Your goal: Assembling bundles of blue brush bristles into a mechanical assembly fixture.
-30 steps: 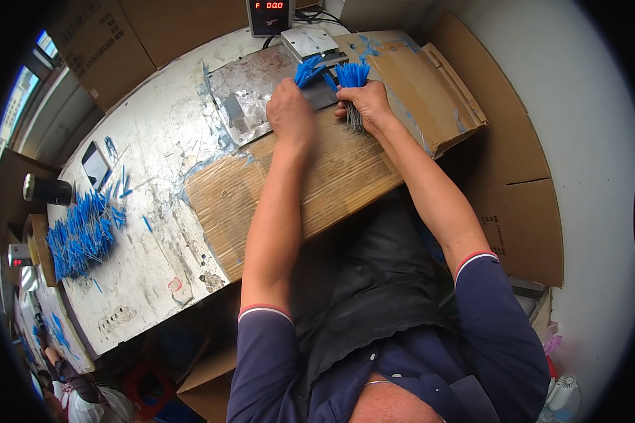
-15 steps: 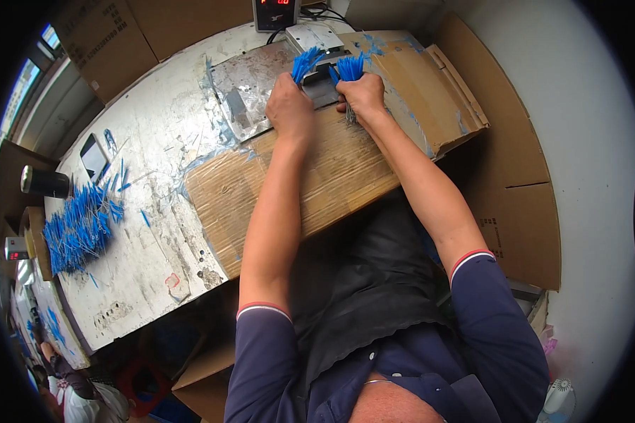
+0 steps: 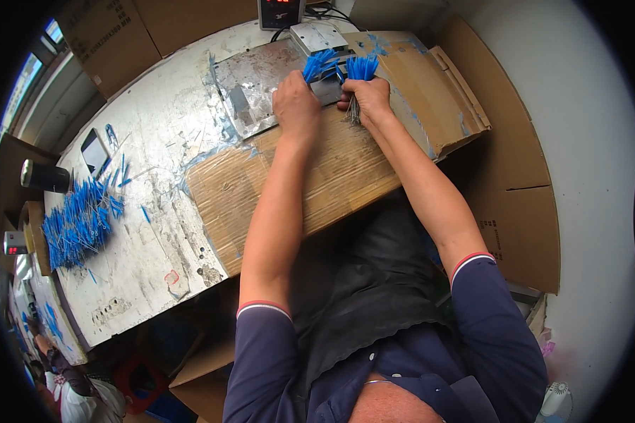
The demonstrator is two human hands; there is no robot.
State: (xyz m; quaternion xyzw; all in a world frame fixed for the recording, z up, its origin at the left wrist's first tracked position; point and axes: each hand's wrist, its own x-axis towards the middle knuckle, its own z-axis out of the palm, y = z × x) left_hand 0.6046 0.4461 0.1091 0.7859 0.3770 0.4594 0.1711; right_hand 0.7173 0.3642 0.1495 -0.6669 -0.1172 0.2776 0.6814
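Observation:
My left hand [image 3: 296, 104] is closed around a bunch of thin blue-ended pieces [image 3: 319, 65], their blue ends leaning out to the right above the fist. Close beside it, my right hand [image 3: 370, 100] grips a second bunch of blue-ended pieces [image 3: 362, 68], with thin metallic wire ends hanging below the fingers. Both bunches are over a small dark metal fixture [image 3: 326, 92], partly hidden by the hands. Farther left on the white worktable [image 3: 159, 141] lies a large heap of similar blue-ended wire pieces [image 3: 77, 225].
Flattened cardboard [image 3: 219, 190] covers the table's near edge, and a metal plate [image 3: 257, 81] lies behind it. At the back stands a box with a red display [image 3: 281, 14]. A phone [image 3: 94, 151] and dark cup [image 3: 46, 176] are left; another person [image 3: 85, 391] is lower left.
Both hands have shifted slightly right with their bunches. The blue ends in my left hand tilt further right, and the right bunch is more fanned out.

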